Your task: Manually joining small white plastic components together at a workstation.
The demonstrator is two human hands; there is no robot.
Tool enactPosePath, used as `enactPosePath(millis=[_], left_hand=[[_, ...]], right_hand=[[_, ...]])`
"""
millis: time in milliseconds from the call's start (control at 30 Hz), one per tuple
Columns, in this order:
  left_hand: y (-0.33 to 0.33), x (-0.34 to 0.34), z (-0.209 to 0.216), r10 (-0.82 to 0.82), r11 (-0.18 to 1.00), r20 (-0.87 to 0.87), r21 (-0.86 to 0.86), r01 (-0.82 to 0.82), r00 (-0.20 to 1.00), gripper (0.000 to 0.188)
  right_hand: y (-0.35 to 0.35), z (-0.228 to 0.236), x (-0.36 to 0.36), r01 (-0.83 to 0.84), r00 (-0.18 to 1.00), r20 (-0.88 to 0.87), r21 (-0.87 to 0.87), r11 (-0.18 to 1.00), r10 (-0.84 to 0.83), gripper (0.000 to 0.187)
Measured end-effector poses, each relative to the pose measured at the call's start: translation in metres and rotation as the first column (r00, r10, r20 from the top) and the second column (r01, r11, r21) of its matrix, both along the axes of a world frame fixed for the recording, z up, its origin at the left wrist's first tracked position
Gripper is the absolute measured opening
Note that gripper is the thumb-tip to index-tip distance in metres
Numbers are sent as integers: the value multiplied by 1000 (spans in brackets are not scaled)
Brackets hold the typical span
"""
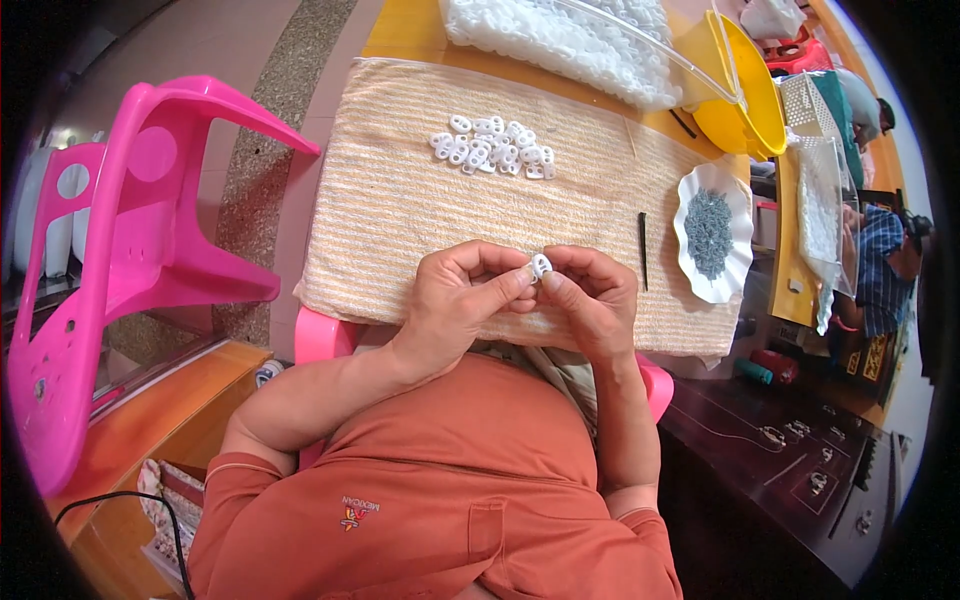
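Near the front edge of a striped cream towel (390, 190), both my hands meet at a small white plastic piece with holes (540, 265). My left hand (447, 300) pinches it from one side between thumb and fingers. From the other side, my right hand (598, 300) grips it the same way, thumb tip against it. Farther back on the towel lies a loose cluster of similar white two-holed pieces (495, 146). To the right sits a white wavy-edged dish (742, 240) filled with tiny grey parts (708, 233), too small to make out. A thin black stick (643, 250) lies between dish and hands.
Beyond the towel stands a clear tub (600, 85) heaped with white pieces, beside a yellow basin (765, 100). A pink plastic chair (170, 195) is on the left. At far right, a person in a blue checked shirt (882, 270) is near another table with a clear container (822, 205).
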State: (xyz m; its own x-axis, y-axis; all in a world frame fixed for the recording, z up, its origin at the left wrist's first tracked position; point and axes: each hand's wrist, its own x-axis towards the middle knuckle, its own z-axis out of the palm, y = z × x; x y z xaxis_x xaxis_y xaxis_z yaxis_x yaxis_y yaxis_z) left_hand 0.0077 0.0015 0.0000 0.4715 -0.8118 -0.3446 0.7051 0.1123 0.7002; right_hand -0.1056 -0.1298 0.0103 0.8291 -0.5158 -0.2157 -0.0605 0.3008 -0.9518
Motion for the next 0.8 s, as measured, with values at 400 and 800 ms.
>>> enactPosePath(millis=[400,800], left_hand=[[0,0,0,3,1000,15,-11,-3,1000,13],[-1,0,5,-55,998,-34,-42,54,998,12]], right_hand=[[3,0,-1,1,1000,-1,-3,1000,-1,23],[0,-5,-6,-39,994,105,126,991,26,24]])
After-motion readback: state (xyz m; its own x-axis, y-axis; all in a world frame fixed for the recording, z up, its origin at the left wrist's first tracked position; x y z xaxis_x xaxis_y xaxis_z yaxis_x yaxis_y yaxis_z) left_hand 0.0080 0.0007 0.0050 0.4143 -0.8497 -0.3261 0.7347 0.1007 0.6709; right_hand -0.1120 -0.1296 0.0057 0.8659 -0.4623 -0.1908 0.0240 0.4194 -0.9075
